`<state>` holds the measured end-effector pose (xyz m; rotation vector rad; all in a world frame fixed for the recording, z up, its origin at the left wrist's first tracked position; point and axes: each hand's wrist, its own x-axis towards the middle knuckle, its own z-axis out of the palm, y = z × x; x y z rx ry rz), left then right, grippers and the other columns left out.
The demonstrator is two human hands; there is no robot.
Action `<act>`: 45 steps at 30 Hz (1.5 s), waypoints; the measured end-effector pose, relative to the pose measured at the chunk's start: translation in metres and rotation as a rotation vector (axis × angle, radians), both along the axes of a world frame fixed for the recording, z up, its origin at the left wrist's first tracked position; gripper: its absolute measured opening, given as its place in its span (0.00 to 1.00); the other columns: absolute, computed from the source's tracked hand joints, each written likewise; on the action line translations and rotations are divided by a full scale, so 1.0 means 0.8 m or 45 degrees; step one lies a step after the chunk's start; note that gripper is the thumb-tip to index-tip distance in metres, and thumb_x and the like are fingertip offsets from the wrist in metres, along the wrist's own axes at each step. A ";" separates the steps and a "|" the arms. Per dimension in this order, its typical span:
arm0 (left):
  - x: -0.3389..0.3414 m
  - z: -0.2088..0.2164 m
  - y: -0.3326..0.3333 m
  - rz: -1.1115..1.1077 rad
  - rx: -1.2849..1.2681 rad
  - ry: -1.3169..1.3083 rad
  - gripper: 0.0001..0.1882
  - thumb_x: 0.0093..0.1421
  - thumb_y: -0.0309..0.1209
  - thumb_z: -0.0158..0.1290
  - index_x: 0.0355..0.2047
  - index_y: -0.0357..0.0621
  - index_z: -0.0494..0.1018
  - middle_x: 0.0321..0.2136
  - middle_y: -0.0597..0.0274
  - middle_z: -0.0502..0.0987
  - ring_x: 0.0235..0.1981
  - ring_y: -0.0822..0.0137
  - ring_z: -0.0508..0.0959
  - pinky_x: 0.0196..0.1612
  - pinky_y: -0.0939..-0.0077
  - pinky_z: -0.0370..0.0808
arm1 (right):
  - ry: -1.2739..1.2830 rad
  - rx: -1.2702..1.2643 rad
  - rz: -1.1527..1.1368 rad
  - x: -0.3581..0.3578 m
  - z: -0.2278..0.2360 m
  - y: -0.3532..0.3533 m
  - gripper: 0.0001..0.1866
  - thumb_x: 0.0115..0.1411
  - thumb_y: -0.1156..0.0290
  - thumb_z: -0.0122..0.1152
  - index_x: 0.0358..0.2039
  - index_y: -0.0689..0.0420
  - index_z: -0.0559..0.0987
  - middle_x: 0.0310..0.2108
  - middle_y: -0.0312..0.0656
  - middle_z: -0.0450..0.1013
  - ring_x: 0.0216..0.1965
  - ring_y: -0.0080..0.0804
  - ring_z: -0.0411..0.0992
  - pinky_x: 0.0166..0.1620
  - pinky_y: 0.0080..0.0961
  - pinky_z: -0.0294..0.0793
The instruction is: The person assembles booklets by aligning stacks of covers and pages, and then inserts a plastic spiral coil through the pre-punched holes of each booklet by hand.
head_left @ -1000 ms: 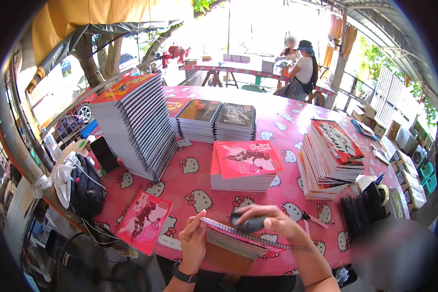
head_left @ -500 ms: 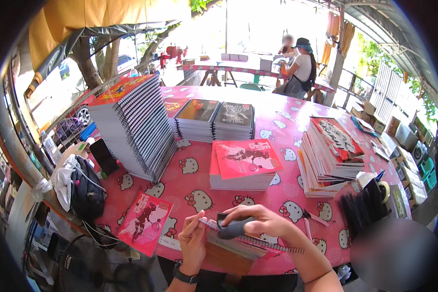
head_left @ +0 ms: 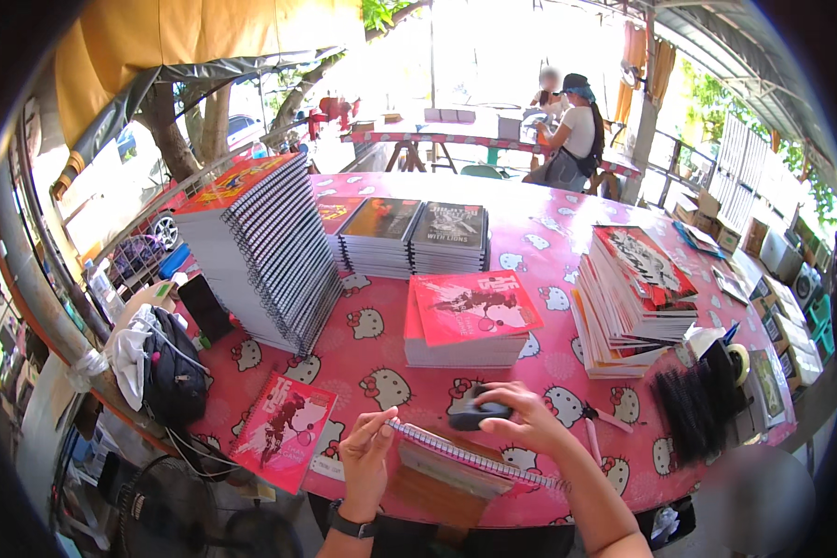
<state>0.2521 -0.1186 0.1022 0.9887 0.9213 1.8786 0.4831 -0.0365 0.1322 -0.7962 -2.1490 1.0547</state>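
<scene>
A spiral-bound book (head_left: 451,462) stands on its edge in front of me, its coil side facing up. The coil (head_left: 474,458) runs along the spine, and its loose end sticks out past the right end. With fingertips pinched, my left hand (head_left: 366,456) grips the book's left corner at the spine. My right hand (head_left: 528,426) is wrapped around a dark grey, rounded handheld tool (head_left: 480,415), held just above the spine and apart from it. Beneath the book, a brown wooden board (head_left: 437,498) shows at the table edge.
Pink-handled pliers (head_left: 607,418) lie to the right, near black plastic coils (head_left: 693,405). A red-covered notebook (head_left: 284,432) lies left. Stacks of books (head_left: 465,349) stand ahead, with a tall stack (head_left: 270,251) at left and loose book blocks (head_left: 628,316) at right. Two people sit at a far table.
My right hand has raised the grey tool off the book's spine and moved it slightly away, uncovering the coil. My left hand keeps its pinch at the corner.
</scene>
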 end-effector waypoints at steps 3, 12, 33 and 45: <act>-0.004 0.009 0.008 -0.049 0.017 0.185 0.12 0.58 0.22 0.52 0.43 0.35 0.75 0.36 0.63 0.74 0.38 0.75 0.73 0.42 0.84 0.68 | -0.278 0.358 -0.604 0.063 -0.038 -0.019 0.25 0.49 0.52 0.65 0.42 0.56 0.77 0.47 0.51 0.69 0.51 0.48 0.63 0.55 0.39 0.62; 0.062 0.089 0.000 -0.323 0.428 0.555 0.10 0.47 0.18 0.60 0.32 0.37 0.77 0.30 0.59 0.78 0.35 0.67 0.77 0.37 0.76 0.73 | 0.048 0.262 -0.335 0.049 0.107 -0.113 0.21 0.45 0.70 0.69 0.42 0.56 0.77 0.44 0.43 0.73 0.43 0.38 0.72 0.46 0.31 0.72; 0.083 0.080 -0.022 -0.336 0.314 0.621 0.09 0.54 0.23 0.55 0.36 0.39 0.70 0.33 0.60 0.75 0.33 0.66 0.75 0.38 0.77 0.70 | 0.070 0.687 -0.590 -0.019 0.100 -0.138 0.07 0.55 0.72 0.60 0.33 0.60 0.74 0.28 0.42 0.71 0.27 0.37 0.68 0.29 0.28 0.67; -0.075 0.127 -0.012 0.445 0.237 0.271 0.17 0.66 0.43 0.42 0.33 0.41 0.69 0.28 0.68 0.69 0.27 0.79 0.67 0.32 0.84 0.64 | 0.193 0.631 -0.906 0.046 0.116 -0.110 0.31 0.54 0.52 0.62 0.52 0.59 0.68 0.44 0.42 0.71 0.41 0.31 0.69 0.41 0.27 0.68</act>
